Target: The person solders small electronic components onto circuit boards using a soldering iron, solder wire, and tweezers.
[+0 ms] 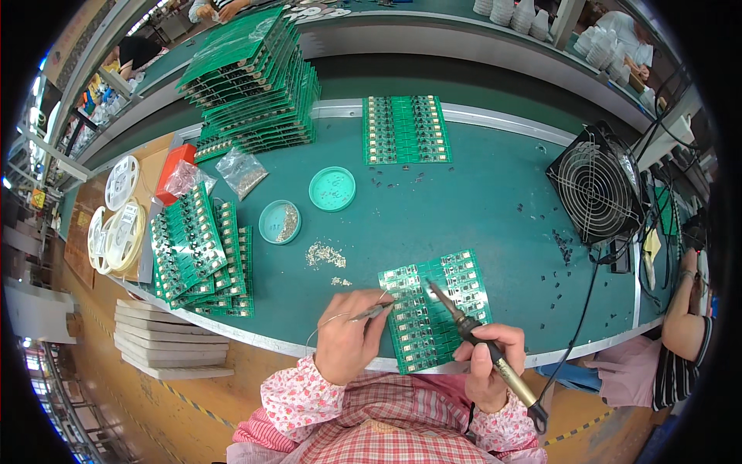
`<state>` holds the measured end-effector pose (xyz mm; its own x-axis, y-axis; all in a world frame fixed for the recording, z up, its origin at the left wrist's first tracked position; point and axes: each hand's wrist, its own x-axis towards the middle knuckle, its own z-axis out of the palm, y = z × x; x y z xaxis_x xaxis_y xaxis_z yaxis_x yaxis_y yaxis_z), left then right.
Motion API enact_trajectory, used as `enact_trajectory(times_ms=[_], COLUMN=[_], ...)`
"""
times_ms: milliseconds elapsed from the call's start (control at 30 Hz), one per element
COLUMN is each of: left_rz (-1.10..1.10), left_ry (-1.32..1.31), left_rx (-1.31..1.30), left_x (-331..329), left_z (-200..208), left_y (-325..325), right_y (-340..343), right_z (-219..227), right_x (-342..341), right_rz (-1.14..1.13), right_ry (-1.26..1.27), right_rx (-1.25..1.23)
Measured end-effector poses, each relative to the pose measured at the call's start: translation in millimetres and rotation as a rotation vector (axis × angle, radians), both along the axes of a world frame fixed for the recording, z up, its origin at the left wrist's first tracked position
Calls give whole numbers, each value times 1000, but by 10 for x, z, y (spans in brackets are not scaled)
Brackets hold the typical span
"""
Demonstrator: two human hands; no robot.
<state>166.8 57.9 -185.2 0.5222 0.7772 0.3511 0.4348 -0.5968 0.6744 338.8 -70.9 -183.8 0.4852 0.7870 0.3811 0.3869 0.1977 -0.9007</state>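
A green circuit board panel (421, 334) lies at the table's near edge, slightly turned, with rows of small parts on it. My left hand (348, 334) is closed round a pair of tweezers (372, 311), whose tips are at the panel's left edge. A thin wire (318, 328) loops beside that hand; whether the fingers grip it too I cannot tell. In my right hand (495, 363) is a soldering iron (516, 383), gripped by its handle. Its tip points up and left over the panel's upper middle; contact with the board cannot be made out.
Tall board stacks (255, 93) and a lower stack (205, 255) stand left, near reels (124, 232). Two round dishes (332, 189) and loose small parts (325, 255) lie mid-table. Another panel (406, 130) lies at the back. A fan (593, 185) stands right, near the iron's cord (581, 325).
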Motion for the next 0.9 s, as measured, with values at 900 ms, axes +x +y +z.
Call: enact_trajectory(times_ms=[900], left_rz=[1], left_ry=[11], left_rx=[-17], left_x=[-10], left_z=[-3], left_y=[-8], right_y=[127], right_z=[-41], right_x=[6], right_rz=[160], right_ry=[200], right_rx=[114])
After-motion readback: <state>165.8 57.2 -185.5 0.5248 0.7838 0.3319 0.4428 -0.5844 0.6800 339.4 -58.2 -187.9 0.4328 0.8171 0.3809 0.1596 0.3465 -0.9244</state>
